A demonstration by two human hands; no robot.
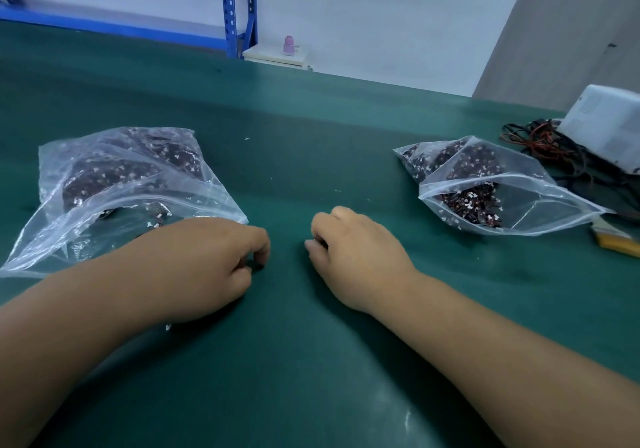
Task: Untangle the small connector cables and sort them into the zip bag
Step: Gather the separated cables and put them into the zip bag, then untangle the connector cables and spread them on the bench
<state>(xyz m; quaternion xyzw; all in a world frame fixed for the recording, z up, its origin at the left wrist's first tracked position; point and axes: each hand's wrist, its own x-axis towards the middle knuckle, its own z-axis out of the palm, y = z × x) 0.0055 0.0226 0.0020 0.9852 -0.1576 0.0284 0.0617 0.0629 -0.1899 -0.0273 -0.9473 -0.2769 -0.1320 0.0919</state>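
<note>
Fig.: left hand point(207, 260), right hand point(349, 257) on worktop point(311, 361), fingers point(259, 247) curled; cable held or not, I cannot tell. I'd tease ends apart slowly, then feed gaping zip bag point(540, 202).

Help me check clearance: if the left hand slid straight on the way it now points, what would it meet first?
Most likely the right hand. The left hand points rightward and slightly away, and only a narrow strip of bare green mat separates them. Both seem low on the mat, though depth is uncertain.

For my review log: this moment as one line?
left hand: curled, hold unclear | right hand: same | left zip bag, right zip bag: cables inside
</note>
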